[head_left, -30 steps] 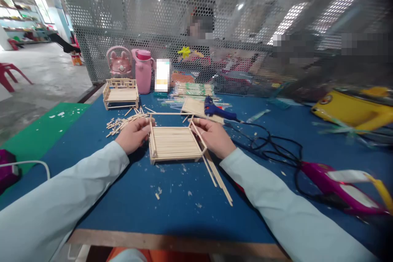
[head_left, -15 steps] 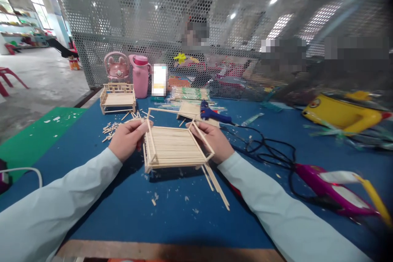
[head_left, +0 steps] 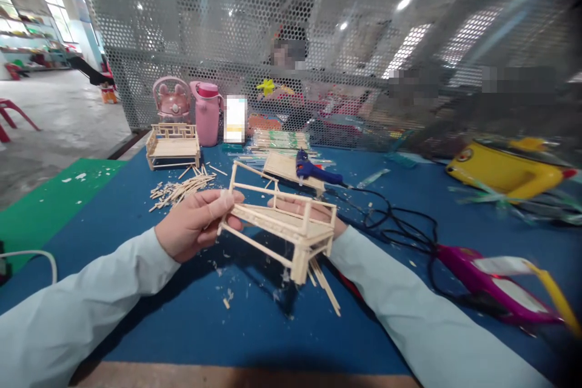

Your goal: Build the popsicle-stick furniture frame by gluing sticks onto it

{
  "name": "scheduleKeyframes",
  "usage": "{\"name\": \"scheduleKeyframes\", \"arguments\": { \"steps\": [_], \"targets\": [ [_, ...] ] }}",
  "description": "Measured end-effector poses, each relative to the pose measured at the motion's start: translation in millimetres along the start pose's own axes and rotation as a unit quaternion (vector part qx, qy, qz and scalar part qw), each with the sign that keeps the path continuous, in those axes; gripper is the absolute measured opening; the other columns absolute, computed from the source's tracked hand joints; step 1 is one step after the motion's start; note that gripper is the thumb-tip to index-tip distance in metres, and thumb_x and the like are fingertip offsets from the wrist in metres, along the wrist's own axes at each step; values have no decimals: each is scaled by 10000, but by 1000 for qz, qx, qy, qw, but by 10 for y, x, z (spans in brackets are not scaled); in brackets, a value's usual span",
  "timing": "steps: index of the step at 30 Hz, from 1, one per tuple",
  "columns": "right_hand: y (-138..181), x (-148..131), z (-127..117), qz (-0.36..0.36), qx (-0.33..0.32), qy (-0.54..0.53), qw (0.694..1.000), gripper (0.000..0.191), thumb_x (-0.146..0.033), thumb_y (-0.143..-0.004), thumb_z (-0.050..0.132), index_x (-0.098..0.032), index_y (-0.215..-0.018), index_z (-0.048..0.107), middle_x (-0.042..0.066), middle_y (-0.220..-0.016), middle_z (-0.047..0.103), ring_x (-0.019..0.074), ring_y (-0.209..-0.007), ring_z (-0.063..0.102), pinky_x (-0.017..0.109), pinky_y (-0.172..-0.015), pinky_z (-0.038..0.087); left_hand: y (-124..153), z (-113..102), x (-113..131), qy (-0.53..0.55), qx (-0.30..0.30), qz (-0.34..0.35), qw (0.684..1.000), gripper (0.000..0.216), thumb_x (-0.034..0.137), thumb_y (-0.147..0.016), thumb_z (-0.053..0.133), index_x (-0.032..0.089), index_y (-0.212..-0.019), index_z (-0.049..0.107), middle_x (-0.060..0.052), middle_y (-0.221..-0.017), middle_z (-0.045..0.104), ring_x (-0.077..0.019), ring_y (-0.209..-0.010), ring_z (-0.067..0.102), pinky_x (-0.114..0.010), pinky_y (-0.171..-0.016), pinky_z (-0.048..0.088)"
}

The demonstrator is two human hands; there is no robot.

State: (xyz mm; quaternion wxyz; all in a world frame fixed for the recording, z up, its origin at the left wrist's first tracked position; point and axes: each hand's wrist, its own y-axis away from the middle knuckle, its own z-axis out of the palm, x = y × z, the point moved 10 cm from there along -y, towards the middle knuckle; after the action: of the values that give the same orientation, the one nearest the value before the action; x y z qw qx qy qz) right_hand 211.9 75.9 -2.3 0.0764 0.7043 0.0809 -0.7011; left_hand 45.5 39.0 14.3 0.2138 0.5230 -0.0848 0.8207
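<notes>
A miniature bench (head_left: 268, 218) made of thin wooden sticks is held tilted above the blue table, one long side facing me. My left hand (head_left: 200, 218) pinches its left end between thumb and fingers. Behind the bench's rails is my right hand (head_left: 309, 208), gripping the far side, its fingers partly hidden by the sticks. A few long loose sticks (head_left: 325, 285) lie on the table below its right end. Beyond it, a blue glue gun (head_left: 318, 171) rests on a flat stick panel (head_left: 284, 167).
A similar stick bench (head_left: 173, 148) stands at back left, near a pink bottle (head_left: 207, 115) and a propped phone (head_left: 235, 120). Cut sticks (head_left: 184, 188) lie piled beside my left hand. Black cable (head_left: 391, 218), a purple device (head_left: 495, 282) and a yellow container (head_left: 504, 167) occupy the right.
Both hands have turned the bench: its seat faced me before, and now its long side and a leg corner do. The right hand has shifted behind the rails.
</notes>
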Motion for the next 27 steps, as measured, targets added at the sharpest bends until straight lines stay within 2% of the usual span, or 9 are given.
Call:
{"name": "scheduleKeyframes", "arguments": {
  "steps": [5, 9, 12, 15, 17, 19, 22, 25, 27],
  "targets": [
    [25, 178, 204, 125, -43, -63, 989, 188, -238, -716, 638, -170, -883, 692, 42, -851, 716, 167, -762, 662, 262, -701, 506, 44, 67, 22, 31, -12, 12, 999, 358, 387, -556, 790, 131, -745, 628, 6, -487, 618, 27, -253, 294, -88, -270, 137],
    [18, 257, 196, 203, 21, -169, 964, 216, -166, -828, 449, -147, -947, 628, 50, -751, 707, 138, -669, 665, 250, -647, 513, 28, -12, 122, 63, 28, 47, 996, 393, 375, -521, 809, 132, -756, 610, 24, -487, 612, 31, -251, 296, -78, -269, 160],
    [-1, 248, 171, 211, 38, -229, 950, 244, -194, -851, 366, -133, -918, 593, 89, -774, 693, 160, -710, 665, 293, -673, 524, 14, -149, 230, 84, 82, 87, 989, 424, 366, -495, 820, 137, -766, 588, 26, -537, 635, 29, -265, 314, -76, -273, 190],
    [66, 259, 113, 224, 67, -223, 946, 146, -131, -768, 434, -150, -858, 547, 100, -812, 671, 177, -767, 659, 321, -696, 520, 6, -276, 303, 83, 123, 112, 982, 424, 353, -499, 819, 135, -769, 574, 22, -567, 647, 29, -282, 332, -73, -287, 221],
    [125, 164, 22, 178, 111, -168, 963, 157, -83, -688, 496, -177, -812, 523, 43, -756, 641, 146, -679, 633, 278, -609, 504, 2, -331, 326, 82, 139, 120, 979, 417, 350, -508, 814, 135, -767, 569, 27, -558, 639, 29, -288, 330, -73, -295, 230],
    [186, -41, 18, 90, 125, -88, 984, 165, -85, -648, 560, -188, -773, 525, -27, -639, 569, 91, -539, 548, 210, -493, 437, -1, -353, 338, 81, 146, 127, 978, 412, 356, -516, 809, 137, -770, 568, 29, -559, 636, 29, -294, 327, -75, -298, 230],
    [282, -189, 322, 38, 32, -24, 998, 193, -165, -639, 633, -184, -817, 560, -50, -603, 533, 56, -452, 451, 183, -406, 349, -1, -328, 332, 70, 139, 133, 979, 404, 371, -530, 799, 141, -776, 575, 29, -556, 631, 26, -301, 331, -81, -304, 232],
    [372, -113, 680, 81, -94, -88, 988, 361, -214, -622, 655, -204, -964, 537, -22, -717, 598, 70, -462, 489, 193, -388, 354, -1, -277, 283, 38, 126, 129, 983, 382, 392, -560, 779, 143, -777, 589, 28, -552, 626, 19, -305, 341, -94, -306, 223],
    [399, -86, 822, 94, -152, -146, 973, 370, -276, -613, 680, -207, -939, 520, -17, -723, 608, 70, -443, 488, 198, -384, 362, -4, -257, 243, 6, 119, 125, 985, 366, 414, -590, 758, 145, -783, 601, 22, -560, 629, 13, -310, 350, -105, -306, 208]
  ]
}}
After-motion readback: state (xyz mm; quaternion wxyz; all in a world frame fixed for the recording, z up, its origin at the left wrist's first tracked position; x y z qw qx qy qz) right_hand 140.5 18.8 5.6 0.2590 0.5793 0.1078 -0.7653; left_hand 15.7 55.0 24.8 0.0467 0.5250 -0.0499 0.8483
